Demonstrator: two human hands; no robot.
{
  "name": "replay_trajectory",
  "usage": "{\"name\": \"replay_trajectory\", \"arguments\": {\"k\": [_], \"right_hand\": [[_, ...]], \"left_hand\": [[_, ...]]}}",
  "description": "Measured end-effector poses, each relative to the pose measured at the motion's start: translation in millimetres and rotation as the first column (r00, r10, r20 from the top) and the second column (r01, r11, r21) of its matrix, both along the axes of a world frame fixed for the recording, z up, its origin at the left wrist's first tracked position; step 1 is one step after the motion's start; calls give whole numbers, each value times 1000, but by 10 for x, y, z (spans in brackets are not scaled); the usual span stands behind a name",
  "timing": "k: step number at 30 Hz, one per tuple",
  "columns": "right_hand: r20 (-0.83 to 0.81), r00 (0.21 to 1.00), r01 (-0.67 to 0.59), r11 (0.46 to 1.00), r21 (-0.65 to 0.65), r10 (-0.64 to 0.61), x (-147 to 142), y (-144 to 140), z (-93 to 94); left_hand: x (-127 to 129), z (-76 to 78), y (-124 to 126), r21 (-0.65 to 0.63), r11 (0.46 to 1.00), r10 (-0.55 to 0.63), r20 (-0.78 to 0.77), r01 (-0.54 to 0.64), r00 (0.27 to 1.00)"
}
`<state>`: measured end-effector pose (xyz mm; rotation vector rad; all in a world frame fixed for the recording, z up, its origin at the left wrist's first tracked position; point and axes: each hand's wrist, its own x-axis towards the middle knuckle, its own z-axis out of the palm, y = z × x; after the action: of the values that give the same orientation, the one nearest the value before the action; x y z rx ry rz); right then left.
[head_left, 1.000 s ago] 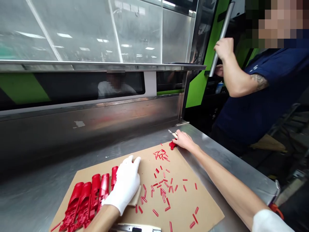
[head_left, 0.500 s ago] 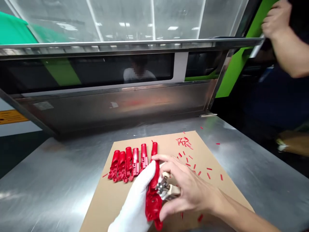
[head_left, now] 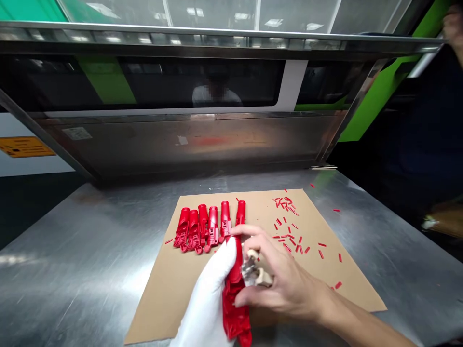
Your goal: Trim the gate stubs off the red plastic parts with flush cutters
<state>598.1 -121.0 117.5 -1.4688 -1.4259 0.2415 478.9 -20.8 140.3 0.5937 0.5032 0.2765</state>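
Note:
In a white glove, my left hand is closed round a long red plastic part that points away from me. My bare right hand is curled about a small pair of nippers with cream handles and metal jaws. Its index finger and thumb reach to the red part. The nippers' jaws are beside the part's right side; whether they touch it I cannot tell. Another red part lies just beyond my hands, partly hidden. To its left, several similar red parts lie in a row.
Underneath is a cardboard sheet on a metal table. Small red plastic offcuts are scattered on its right side, a few on the metal. A metal-framed panel stands behind. Another person's hand shows at the upper right.
The view has tilted down and turned slightly left. The red part in my left hand has turned, and my right thumb now lies over it. The other person's hand is nearer the frame's edge.

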Motion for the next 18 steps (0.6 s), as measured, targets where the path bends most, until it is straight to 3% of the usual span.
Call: {"name": "replay_trajectory", "arguments": {"k": [3, 6, 9, 13, 18], "right_hand": [[-37, 990, 139, 990, -15, -139, 160, -149, 50], [282, 948, 203, 963, -175, -149, 257, -340, 149], [660, 747, 262, 949, -178, -83, 188, -441, 269], [871, 486, 267, 961, -65, -76, -14, -377, 438], [928, 369, 230, 973, -31, -57, -138, -226, 599]], "left_hand": [[-31, 39, 53, -15, 1000, 20, -18, -21, 1000], [-63, 101, 123, 12, 999, 39, -57, -38, 998], [-88, 134, 154, 93, 993, 75, -74, -68, 994], [-102, 118, 134, 187, 978, 119, -107, -98, 987], [-88, 114, 76, 213, 968, 158, -116, -131, 981]]}}
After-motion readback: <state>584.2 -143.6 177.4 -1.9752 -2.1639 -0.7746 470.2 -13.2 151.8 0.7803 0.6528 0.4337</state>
